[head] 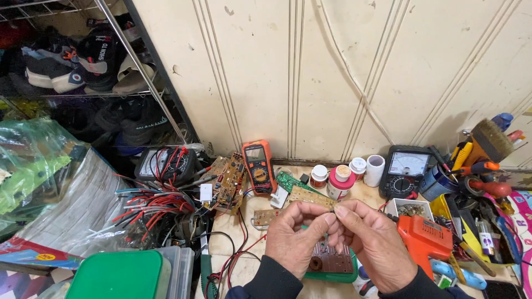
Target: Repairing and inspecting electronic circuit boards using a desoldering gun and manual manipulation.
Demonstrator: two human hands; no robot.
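My left hand [296, 235] and my right hand [374, 243] meet at the fingertips over the wooden bench [246, 266], pinching something very small between them; it is too small to identify. Directly beneath my hands lies a brown circuit board [332, 259] on a green base [338, 275]. A tan circuit board [310, 196] rests just beyond my fingertips. An orange soldering gun [425, 239] lies to the right of my right hand.
An orange multimeter [259, 166] leans on the wall, an analogue meter [406, 170] stands at the right. Small jars [339, 181], a tool holder [476, 160], tangled red wires [149, 205], another board [230, 182], a green lid [119, 275] and a shoe rack [83, 66] surround the bench.
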